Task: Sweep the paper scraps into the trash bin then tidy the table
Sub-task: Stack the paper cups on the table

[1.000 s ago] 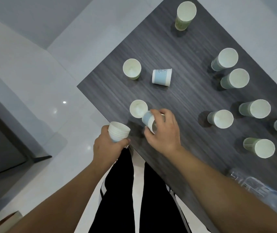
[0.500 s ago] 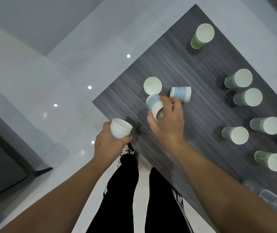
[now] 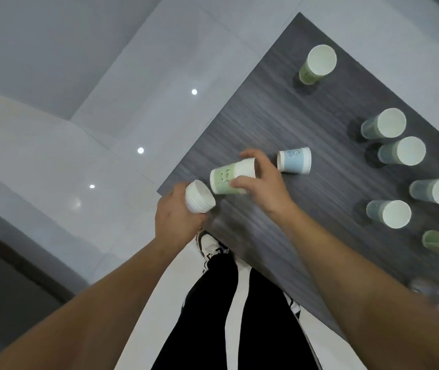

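1. Dark wood-grain table over pale floor tiles carries the scattered paper cups.
2. Right hand curls its fingers round a green cup, tipped on its side above the table's near corner, seemingly with other cups nested inside.
3. Left hand grips a white nested stack, just beside the green cup.
4. Thin paper: light, easily crushed, so hold the wall gently near the rim.
5. A blue cup lies on its side close by; 7 upright cups stand further right.
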`<state>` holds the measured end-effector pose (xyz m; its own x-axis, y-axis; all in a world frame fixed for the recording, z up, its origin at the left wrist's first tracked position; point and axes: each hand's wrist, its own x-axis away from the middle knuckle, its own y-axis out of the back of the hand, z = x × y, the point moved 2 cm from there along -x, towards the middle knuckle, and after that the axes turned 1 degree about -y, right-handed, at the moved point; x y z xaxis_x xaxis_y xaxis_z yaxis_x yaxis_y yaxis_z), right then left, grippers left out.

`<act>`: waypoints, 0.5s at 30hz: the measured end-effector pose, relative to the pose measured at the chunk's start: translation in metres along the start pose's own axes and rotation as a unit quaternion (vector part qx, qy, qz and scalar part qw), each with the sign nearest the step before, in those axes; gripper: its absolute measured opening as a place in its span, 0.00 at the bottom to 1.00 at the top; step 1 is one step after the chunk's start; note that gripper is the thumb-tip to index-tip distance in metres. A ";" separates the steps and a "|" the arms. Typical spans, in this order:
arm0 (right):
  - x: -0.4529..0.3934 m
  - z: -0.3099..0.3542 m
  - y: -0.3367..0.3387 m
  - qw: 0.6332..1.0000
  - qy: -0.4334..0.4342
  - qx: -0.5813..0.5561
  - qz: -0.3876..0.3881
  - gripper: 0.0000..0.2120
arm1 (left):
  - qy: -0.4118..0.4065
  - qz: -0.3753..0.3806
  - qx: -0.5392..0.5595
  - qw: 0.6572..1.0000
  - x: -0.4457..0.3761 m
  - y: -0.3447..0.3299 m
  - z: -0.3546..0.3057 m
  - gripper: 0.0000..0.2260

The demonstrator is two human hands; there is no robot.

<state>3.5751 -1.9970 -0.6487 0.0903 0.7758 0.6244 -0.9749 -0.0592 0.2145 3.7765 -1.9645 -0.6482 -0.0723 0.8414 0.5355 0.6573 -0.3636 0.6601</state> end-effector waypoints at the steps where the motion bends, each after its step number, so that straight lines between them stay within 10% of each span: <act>1: 0.008 0.003 -0.004 0.999 -0.009 0.002 0.045 0.32 | -0.019 0.009 -0.008 1.000 -0.003 -0.002 -0.009 0.27; 6: 0.016 0.001 -0.009 0.992 -0.014 0.070 0.108 0.37 | -0.117 0.077 -0.055 0.989 -0.016 -0.028 -0.055 0.25; 11: -0.038 -0.026 0.072 0.923 -0.105 0.180 -0.323 0.36 | -0.061 0.074 -0.015 0.995 -0.033 -0.042 -0.069 0.31; 15: -0.080 -0.046 0.094 0.935 -0.250 0.101 -0.230 0.27 | -0.030 0.063 0.003 0.998 -0.050 -0.047 -0.076 0.31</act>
<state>3.4665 -2.0361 -0.7125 0.6232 0.3612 0.6937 -0.7562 0.0523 0.6522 3.6926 -2.0198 -0.6658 0.0559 0.8118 0.5812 0.6633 -0.4653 0.5861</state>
